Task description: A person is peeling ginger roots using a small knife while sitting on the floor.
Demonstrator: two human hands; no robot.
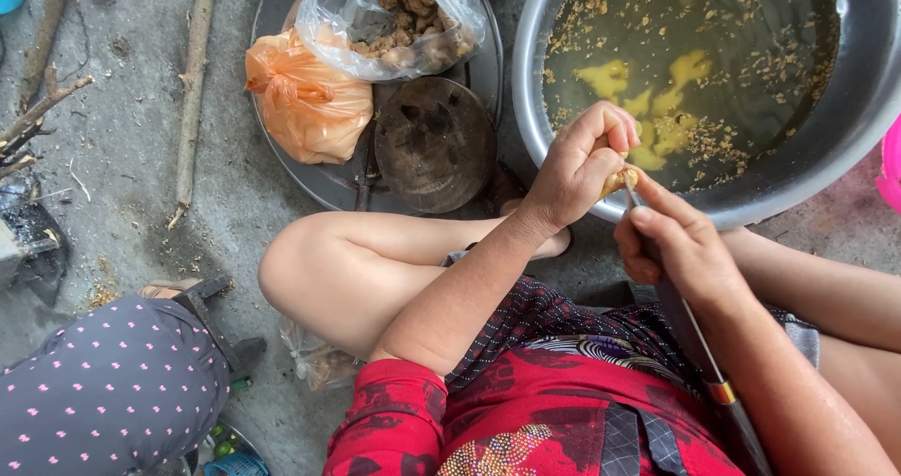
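Concrete ground: orange bag [308, 100] on tray [282, 7]; left hand [572, 171] fingers pinch root piece [619, 179], right hand [680, 241] fingers grip knife [690, 330].

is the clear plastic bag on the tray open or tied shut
Open. The clear plastic bag on the round metal tray gapes at the top, showing brown knobbly pieces inside, while the orange bag beside it is knotted shut.

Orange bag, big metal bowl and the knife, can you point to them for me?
Orange bag [307, 100], head view, middle of its bulging side.
Metal bowl [859, 110], head view, bare inner wall at right.
Knife [693, 330], head view, on the handle.
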